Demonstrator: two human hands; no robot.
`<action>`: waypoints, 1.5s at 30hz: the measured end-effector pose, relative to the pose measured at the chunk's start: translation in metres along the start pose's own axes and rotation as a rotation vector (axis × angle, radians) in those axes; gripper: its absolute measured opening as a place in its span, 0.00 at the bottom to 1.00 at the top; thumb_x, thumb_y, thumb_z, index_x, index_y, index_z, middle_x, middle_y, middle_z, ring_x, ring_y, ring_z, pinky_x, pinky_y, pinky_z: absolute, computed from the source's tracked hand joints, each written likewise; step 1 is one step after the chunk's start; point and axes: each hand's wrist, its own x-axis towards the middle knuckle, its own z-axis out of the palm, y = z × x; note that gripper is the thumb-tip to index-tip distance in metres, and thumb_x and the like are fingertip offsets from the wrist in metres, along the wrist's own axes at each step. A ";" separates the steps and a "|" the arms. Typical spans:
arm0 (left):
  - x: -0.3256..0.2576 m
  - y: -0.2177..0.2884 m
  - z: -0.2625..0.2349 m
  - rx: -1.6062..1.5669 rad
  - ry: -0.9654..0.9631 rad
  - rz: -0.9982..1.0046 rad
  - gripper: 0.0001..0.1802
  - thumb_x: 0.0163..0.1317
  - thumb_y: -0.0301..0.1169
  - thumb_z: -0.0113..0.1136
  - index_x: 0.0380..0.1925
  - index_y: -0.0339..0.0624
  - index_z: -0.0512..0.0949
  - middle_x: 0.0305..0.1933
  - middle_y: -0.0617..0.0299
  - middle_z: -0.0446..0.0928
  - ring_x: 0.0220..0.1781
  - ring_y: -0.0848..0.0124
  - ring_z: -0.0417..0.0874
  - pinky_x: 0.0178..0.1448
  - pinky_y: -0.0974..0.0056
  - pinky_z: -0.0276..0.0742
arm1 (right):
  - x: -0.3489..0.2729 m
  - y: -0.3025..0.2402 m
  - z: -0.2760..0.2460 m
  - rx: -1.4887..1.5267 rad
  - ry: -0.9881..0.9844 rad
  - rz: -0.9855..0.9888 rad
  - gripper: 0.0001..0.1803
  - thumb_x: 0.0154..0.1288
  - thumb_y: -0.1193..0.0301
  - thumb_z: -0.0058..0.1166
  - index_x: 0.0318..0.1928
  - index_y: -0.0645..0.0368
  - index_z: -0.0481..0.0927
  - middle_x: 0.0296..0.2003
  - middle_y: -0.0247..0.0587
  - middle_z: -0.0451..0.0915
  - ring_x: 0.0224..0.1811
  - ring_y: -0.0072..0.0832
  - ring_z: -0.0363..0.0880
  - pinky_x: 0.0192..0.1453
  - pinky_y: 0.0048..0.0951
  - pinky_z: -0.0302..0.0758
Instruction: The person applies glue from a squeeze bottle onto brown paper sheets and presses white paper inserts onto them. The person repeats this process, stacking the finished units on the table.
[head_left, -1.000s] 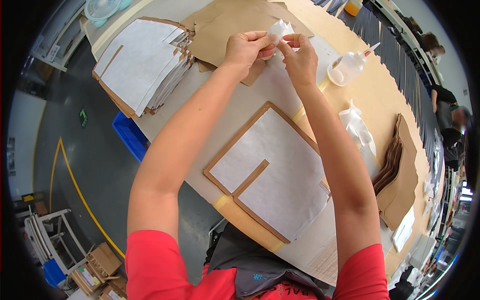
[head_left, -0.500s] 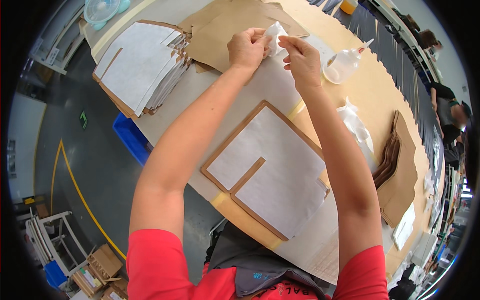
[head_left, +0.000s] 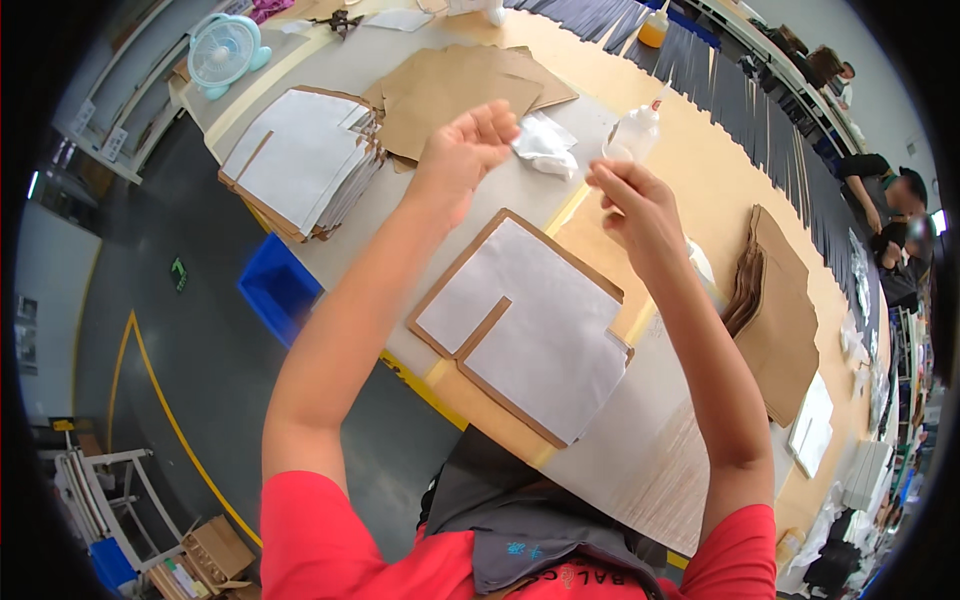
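Observation:
My left hand (head_left: 465, 158) is raised over the table with its fingers curled in, slightly blurred. Just right of its fingertips, a crumpled white cloth or tissue (head_left: 546, 146) lies on the tabletop. My right hand (head_left: 640, 208) is pinched, thumb against forefinger; whatever may be between them is too small to make out. Beyond it stands a clear squeeze bottle (head_left: 637, 132) with a thin nozzle. Below both hands, a stack of white-faced brown-edged panels (head_left: 545, 335) with a slot lies near the table edge.
White-faced cut panels (head_left: 295, 160) are piled at the left, beside flat brown sheets (head_left: 450, 95). More brown sheets (head_left: 775, 310) are stacked at the right. A blue bin (head_left: 280, 290) sits below the table's left edge. A small fan (head_left: 222, 52) stands far left. Other people (head_left: 885, 195) are far right.
Both hands have come away from the white cloth, which now lies on the table. They have drawn nearer to me and moved farther apart. The view has shifted, showing more of the far table.

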 end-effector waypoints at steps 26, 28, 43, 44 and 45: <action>-0.280 -0.093 0.214 -0.113 -0.336 -0.392 0.14 0.71 0.24 0.58 0.55 0.37 0.80 0.50 0.55 0.84 0.50 0.71 0.85 0.57 0.66 0.83 | -0.346 0.050 -0.133 0.657 0.261 0.049 0.18 0.77 0.71 0.49 0.62 0.66 0.75 0.54 0.46 0.81 0.53 0.27 0.82 0.56 0.28 0.79; -0.286 -0.099 0.222 -0.091 -0.354 -0.395 0.14 0.69 0.23 0.59 0.54 0.37 0.80 0.49 0.56 0.84 0.49 0.72 0.85 0.57 0.65 0.83 | -0.356 0.057 -0.142 0.637 0.282 0.052 0.14 0.76 0.69 0.52 0.54 0.66 0.79 0.46 0.43 0.84 0.45 0.26 0.83 0.48 0.27 0.80; -0.291 -0.116 0.219 0.125 -0.405 -0.426 0.11 0.65 0.25 0.66 0.48 0.35 0.84 0.42 0.62 0.85 0.44 0.76 0.83 0.52 0.71 0.78 | -0.235 0.072 -0.243 -1.100 0.458 -0.553 0.04 0.64 0.68 0.61 0.35 0.54 0.81 0.36 0.34 0.80 0.44 0.33 0.78 0.47 0.32 0.76; -0.290 -0.115 0.217 0.137 -0.409 -0.426 0.11 0.65 0.25 0.66 0.47 0.35 0.84 0.41 0.62 0.85 0.44 0.77 0.82 0.52 0.71 0.78 | -0.225 0.075 -0.241 -1.123 0.432 -0.573 0.04 0.63 0.69 0.62 0.35 0.54 0.81 0.36 0.34 0.80 0.44 0.33 0.78 0.48 0.32 0.77; -0.289 -0.114 0.216 0.140 -0.404 -0.437 0.11 0.65 0.25 0.66 0.47 0.35 0.84 0.41 0.62 0.85 0.44 0.77 0.82 0.52 0.71 0.77 | -0.217 0.077 -0.237 -1.145 0.404 -0.594 0.05 0.63 0.69 0.62 0.36 0.54 0.81 0.36 0.33 0.80 0.44 0.32 0.78 0.49 0.33 0.77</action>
